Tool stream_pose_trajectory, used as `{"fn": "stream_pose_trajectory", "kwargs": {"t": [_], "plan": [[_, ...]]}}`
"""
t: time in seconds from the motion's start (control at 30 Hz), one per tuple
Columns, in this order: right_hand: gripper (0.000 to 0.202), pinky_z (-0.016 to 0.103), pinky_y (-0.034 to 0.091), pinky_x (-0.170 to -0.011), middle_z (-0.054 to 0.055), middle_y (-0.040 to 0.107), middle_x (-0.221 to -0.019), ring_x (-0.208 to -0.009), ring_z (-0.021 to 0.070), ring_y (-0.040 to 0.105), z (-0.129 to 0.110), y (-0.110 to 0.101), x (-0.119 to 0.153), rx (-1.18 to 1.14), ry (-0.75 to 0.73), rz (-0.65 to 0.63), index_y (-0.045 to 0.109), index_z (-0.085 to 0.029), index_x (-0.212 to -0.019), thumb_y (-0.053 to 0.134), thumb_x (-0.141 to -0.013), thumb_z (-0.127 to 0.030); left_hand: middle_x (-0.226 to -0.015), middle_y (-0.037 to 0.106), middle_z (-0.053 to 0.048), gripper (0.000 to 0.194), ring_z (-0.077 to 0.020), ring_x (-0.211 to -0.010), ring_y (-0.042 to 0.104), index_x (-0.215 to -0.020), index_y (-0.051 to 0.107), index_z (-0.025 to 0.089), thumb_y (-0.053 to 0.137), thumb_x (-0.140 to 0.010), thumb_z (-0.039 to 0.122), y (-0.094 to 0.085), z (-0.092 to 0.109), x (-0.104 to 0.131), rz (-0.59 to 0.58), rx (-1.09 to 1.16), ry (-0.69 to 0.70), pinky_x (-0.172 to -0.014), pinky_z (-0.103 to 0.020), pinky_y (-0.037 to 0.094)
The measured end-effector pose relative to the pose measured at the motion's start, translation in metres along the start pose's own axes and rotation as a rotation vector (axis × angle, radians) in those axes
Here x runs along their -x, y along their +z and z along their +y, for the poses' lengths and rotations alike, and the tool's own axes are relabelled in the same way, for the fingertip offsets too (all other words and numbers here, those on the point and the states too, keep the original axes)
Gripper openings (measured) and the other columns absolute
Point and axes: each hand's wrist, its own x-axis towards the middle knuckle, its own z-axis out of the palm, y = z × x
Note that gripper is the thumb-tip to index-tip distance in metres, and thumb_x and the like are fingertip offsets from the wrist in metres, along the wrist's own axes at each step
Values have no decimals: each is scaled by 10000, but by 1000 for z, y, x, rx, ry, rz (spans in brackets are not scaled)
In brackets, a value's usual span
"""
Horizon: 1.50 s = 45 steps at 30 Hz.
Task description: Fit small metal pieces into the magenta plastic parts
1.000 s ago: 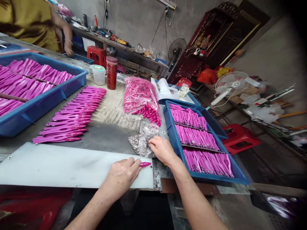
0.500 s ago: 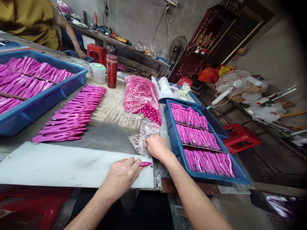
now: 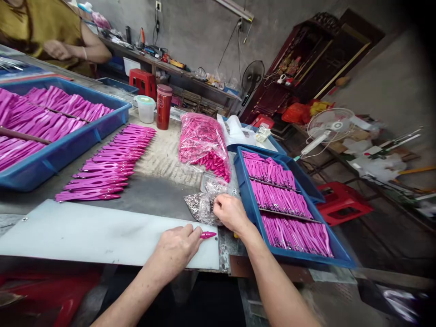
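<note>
My left hand point(image 3: 179, 245) is closed on a small pink pointed piece point(image 3: 208, 235), whose tip sticks out to the right over the white board point(image 3: 112, 236). Just above the board's right end, my right hand point(image 3: 230, 210) has its fingers pinched at the edge of a clear plastic bag point(image 3: 206, 209); whatever lies between the fingertips is hidden. Small silvery metal parts point(image 3: 193, 204) lie in the bag. Behind it sits a larger clear bag of pink pieces point(image 3: 203, 143). A row of long pink pieces point(image 3: 109, 159) lies left of that bag.
Blue trays of long pink pieces stand at the left point(image 3: 68, 152) and right point(image 3: 254, 213). A red tumbler point(image 3: 164, 107) and a lidded tub point(image 3: 146, 109) stand at the back. Across the table, a person's hand point(image 3: 57, 50) is at the upper left.
My right hand has shifted slightly right at the metal parts' bag. My left hand stays nearly still. The other person's hand has moved up and left, from the small blue tray to the body.
</note>
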Motion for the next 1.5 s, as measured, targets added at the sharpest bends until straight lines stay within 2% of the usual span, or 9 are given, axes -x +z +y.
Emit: {"fn": "stream_pose_trajectory", "kwargs": {"t": [0.13,0.33,0.47,0.77,1.03,1.17,1.5], "plan": [[176,207,370,-618,17,589,-662,-656,123,529,0,-5,12,-128,40,70,557,-161,-634,418,-732,-115,-564,489,27,163,-121,-462,484,-716,522,197,413,-836,220,-1,0,0,-3,3,4,-436,-248,292],[156,204,361,-531,-24,476,-572,-558,105,454,-9,-6,40,-813,36,114,497,-171,-586,465,-739,-179,-566,485,26,176,-114,-460,481,-711,517,194,404,-841,227,-1,-1,1,-25,28,4,-444,-240,305],[147,222,376,-588,-12,490,-627,-619,114,470,-17,-1,55,-930,-37,117,522,-170,-615,488,-757,-171,-567,485,23,197,-116,-465,481,-701,513,194,388,-848,234,0,-1,1,-14,39,-2,-441,-239,301],[119,259,398,-625,18,513,-700,-687,133,488,-26,22,71,-870,-65,297,562,-170,-698,490,-790,-154,-573,486,24,224,-107,-479,473,-714,520,192,364,-863,253,1,-3,1,-18,90,-24,-450,-227,300],[124,288,399,-632,33,515,-711,-705,149,466,-26,23,74,-657,-161,403,568,-171,-729,473,-788,-118,-586,491,20,257,-96,-486,475,-709,521,184,338,-872,261,-1,-3,0,-36,152,-53,-462,-219,318],[147,295,393,-621,34,499,-686,-686,155,452,-26,18,73,-583,-181,401,558,-170,-703,452,-790,-119,-586,490,20,245,-106,-497,486,-720,519,187,344,-872,265,-1,-2,1,-36,129,-46,-461,-226,323],[181,292,381,-630,30,478,-687,-703,161,442,-28,12,76,-538,-169,290,548,-181,-655,427,-777,-122,-600,496,17,206,-113,-520,510,-739,508,184,353,-866,235,-3,0,0,-80,70,-26,-473,-226,351]]}}
